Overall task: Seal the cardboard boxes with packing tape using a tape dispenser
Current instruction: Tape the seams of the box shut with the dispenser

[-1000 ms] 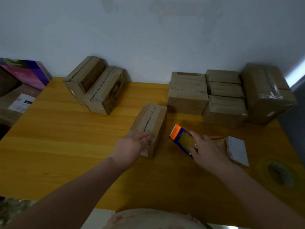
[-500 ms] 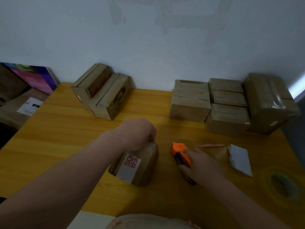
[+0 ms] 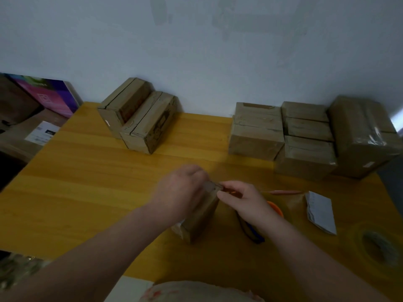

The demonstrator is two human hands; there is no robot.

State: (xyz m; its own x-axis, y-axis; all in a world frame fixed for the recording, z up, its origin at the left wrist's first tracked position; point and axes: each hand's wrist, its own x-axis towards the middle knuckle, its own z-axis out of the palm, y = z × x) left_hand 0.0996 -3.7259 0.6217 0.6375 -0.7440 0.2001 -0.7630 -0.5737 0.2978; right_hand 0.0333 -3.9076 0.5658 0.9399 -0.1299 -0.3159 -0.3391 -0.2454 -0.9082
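A small brown cardboard box (image 3: 199, 216) stands near the front middle of the yellow table (image 3: 87, 182), a pale label at its lower near corner. The left hand (image 3: 181, 192) grips its top; the right hand (image 3: 246, 203) reaches its upper corner, too blurred to tell the grip. An orange-and-blue tape dispenser (image 3: 255, 233) lies just right of it, mostly under the right wrist. A roll of clear packing tape (image 3: 379, 247) lies flat near the right edge. Two boxes with dark seams (image 3: 139, 118) sit side by side at back left. A cluster of boxes (image 3: 283, 136) sits at back right, the largest box (image 3: 362, 136) glossy with tape.
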